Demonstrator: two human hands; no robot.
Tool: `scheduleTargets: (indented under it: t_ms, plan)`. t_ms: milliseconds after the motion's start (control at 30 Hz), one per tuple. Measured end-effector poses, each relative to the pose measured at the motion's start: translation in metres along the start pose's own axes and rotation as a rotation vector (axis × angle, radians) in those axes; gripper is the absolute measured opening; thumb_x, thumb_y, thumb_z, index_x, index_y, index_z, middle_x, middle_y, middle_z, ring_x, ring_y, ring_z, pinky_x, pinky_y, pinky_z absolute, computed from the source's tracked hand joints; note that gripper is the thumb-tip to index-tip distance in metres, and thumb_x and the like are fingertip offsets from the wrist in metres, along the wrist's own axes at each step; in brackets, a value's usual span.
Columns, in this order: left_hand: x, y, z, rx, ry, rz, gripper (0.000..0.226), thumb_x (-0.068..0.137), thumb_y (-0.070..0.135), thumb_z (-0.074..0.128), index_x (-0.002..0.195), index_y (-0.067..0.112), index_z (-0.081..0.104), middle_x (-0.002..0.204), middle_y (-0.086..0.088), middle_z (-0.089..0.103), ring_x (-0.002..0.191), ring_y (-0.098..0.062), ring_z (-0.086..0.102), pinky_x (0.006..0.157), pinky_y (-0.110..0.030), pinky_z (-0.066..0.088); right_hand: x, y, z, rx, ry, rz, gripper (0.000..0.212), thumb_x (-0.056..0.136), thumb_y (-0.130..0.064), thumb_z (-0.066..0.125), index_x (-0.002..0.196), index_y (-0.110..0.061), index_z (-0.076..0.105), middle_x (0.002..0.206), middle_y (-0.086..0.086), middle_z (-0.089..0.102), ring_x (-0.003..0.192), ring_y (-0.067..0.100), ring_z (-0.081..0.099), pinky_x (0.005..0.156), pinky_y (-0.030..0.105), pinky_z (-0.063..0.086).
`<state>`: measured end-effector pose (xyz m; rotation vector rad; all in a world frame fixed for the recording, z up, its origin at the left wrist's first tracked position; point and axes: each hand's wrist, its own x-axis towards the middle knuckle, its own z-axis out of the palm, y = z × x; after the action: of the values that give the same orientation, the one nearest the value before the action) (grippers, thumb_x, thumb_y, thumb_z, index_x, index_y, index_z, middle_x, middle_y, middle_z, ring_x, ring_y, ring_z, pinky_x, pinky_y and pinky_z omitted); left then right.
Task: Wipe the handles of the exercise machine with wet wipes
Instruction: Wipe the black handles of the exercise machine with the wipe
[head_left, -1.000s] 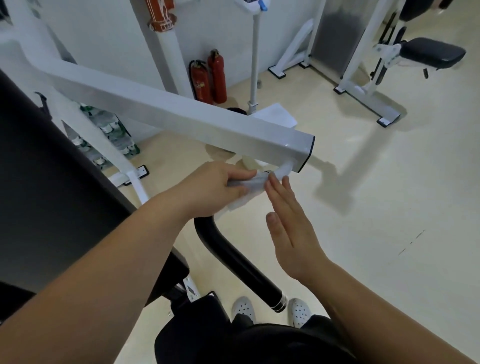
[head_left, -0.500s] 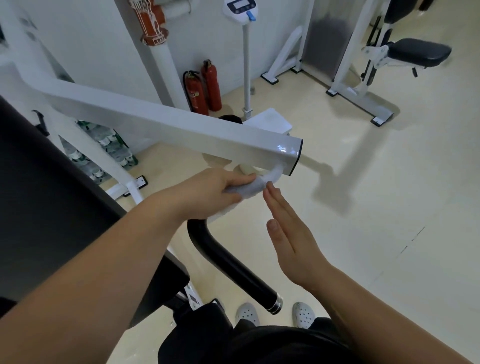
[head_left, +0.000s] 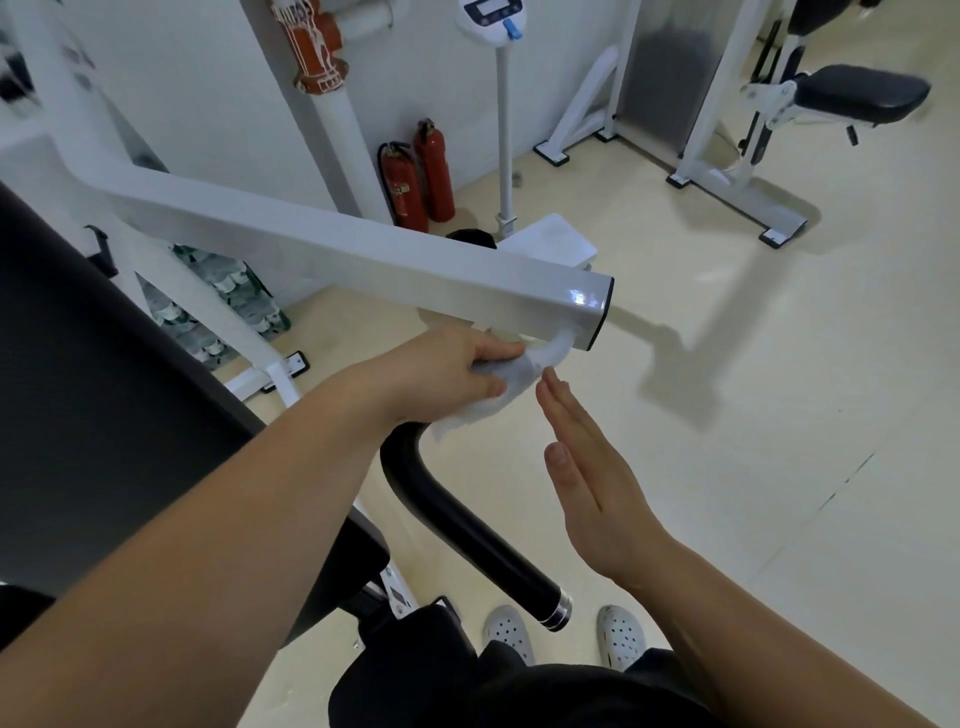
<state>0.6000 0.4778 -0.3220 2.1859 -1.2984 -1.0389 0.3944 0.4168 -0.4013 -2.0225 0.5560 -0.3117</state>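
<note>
L hand (head_left: 441, 374) grip tight round wet wipe (head_left: 524, 371) on handle (head_left: 467, 525); R hand (head_left: 597, 493) flat (fingers (head_left: 558, 410) straight)

Wet wipe bunched at the top of the black handle

My wet wipe (head_left: 514, 376) is white and crumpled, wrapped round the pale curved stem just under the end of the machine's white square arm (head_left: 363, 260). My left hand (head_left: 441, 374) grips it there, and a loose corner hangs down by the bend. The handle (head_left: 467, 530) is a glossy black bar, curved at its top. It slants down toward me and ends in a silver ring (head_left: 556, 610).
</note>
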Motion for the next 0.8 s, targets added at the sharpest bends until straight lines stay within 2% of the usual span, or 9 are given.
scheduleTargets:
  t_ms: [67, 133, 233, 300, 367, 500, 600, 700, 800]
  plan:
    - [0.008, 0.005, 0.000, 0.071, -0.020, 0.012, 0.039, 0.092, 0.023, 0.060, 0.129, 0.032, 0.066, 0.118, 0.000, 0.070, 0.111, -0.018, 0.063, 0.102, -0.039, 0.049, -0.002, 0.000, 0.001, 0.001, -0.003, 0.002, 0.065, 0.099, -0.058, 0.018, 0.158, -0.030, 0.018, 0.165, -0.023, 0.010, 0.149, -0.009, 0.004, 0.116, 0.007, 0.007]
    - [0.007, 0.005, 0.000, 0.102, -0.019, 0.017, 0.038, 0.093, 0.025, 0.058, 0.130, 0.029, 0.065, 0.114, -0.001, 0.070, 0.108, -0.020, 0.063, 0.099, -0.037, 0.050, -0.004, -0.001, 0.002, -0.009, -0.014, 0.005, 0.065, 0.099, -0.059, 0.017, 0.157, -0.031, 0.017, 0.165, -0.023, 0.009, 0.150, -0.008, 0.004, 0.116, 0.007, 0.007]
    - [-0.003, 0.000, -0.002, 0.116, -0.043, 0.029, 0.044, 0.097, 0.021, 0.054, 0.139, 0.033, 0.057, 0.130, 0.003, 0.064, 0.116, -0.017, 0.058, 0.097, -0.028, 0.045, -0.004, -0.005, 0.006, 0.006, -0.026, 0.016, 0.066, 0.098, -0.060, 0.018, 0.157, -0.032, 0.017, 0.165, -0.023, 0.010, 0.149, -0.009, 0.005, 0.117, 0.009, 0.007]
    - [-0.015, -0.008, -0.005, 0.070, -0.065, 0.019, 0.054, 0.098, 0.016, 0.054, 0.147, 0.038, 0.046, 0.146, 0.013, 0.052, 0.130, -0.008, 0.048, 0.102, -0.021, 0.035, -0.004, -0.009, 0.010, 0.037, -0.036, 0.025, 0.066, 0.097, -0.059, 0.019, 0.157, -0.031, 0.018, 0.165, -0.022, 0.011, 0.149, -0.010, 0.006, 0.120, 0.013, 0.009]
    - [-0.028, -0.021, -0.006, -0.022, -0.043, 0.008, 0.057, 0.099, 0.011, 0.055, 0.148, 0.038, 0.044, 0.153, 0.016, 0.043, 0.138, -0.003, 0.039, 0.109, -0.019, 0.027, -0.005, -0.011, 0.014, 0.061, -0.032, 0.016, 0.065, 0.098, -0.058, 0.021, 0.157, -0.031, 0.019, 0.165, -0.021, 0.012, 0.149, -0.009, 0.007, 0.122, 0.019, 0.011]
    - [-0.053, -0.037, 0.012, -0.250, 0.143, -0.001, 0.054, 0.099, 0.003, 0.052, 0.145, 0.032, 0.051, 0.146, 0.018, 0.049, 0.132, 0.002, 0.044, 0.100, -0.008, 0.030, -0.006, -0.014, 0.019, 0.066, -0.056, -0.012, 0.067, 0.098, -0.061, 0.020, 0.157, -0.030, 0.019, 0.165, -0.021, 0.013, 0.150, -0.006, 0.008, 0.123, 0.028, 0.013]
    - [-0.064, -0.040, 0.032, -0.321, 0.305, 0.006, 0.052, 0.100, 0.000, 0.049, 0.143, 0.030, 0.053, 0.145, 0.018, 0.050, 0.131, 0.004, 0.043, 0.104, -0.006, 0.031, -0.007, -0.017, 0.019, 0.070, -0.109, -0.039, 0.065, 0.099, -0.058, 0.021, 0.157, -0.029, 0.019, 0.165, -0.023, 0.012, 0.150, -0.007, 0.008, 0.123, 0.026, 0.014]
    - [-0.072, -0.043, 0.053, -0.310, 0.505, 0.007, 0.051, 0.100, 0.001, 0.049, 0.145, 0.026, 0.052, 0.150, 0.011, 0.048, 0.137, -0.003, 0.042, 0.114, -0.015, 0.031, -0.008, -0.018, 0.019, 0.077, -0.152, -0.065, 0.066, 0.098, -0.058, 0.021, 0.157, -0.029, 0.020, 0.164, -0.024, 0.012, 0.149, -0.009, 0.007, 0.123, 0.020, 0.013]
    - [-0.077, -0.040, 0.076, -0.254, 0.686, -0.027, 0.050, 0.101, 0.003, 0.047, 0.147, 0.023, 0.050, 0.152, 0.007, 0.046, 0.141, -0.006, 0.039, 0.120, -0.029, 0.029, -0.011, -0.014, 0.016, 0.097, -0.203, -0.079, 0.066, 0.098, -0.058, 0.021, 0.157, -0.029, 0.020, 0.164, -0.023, 0.013, 0.149, -0.008, 0.008, 0.124, 0.027, 0.015]
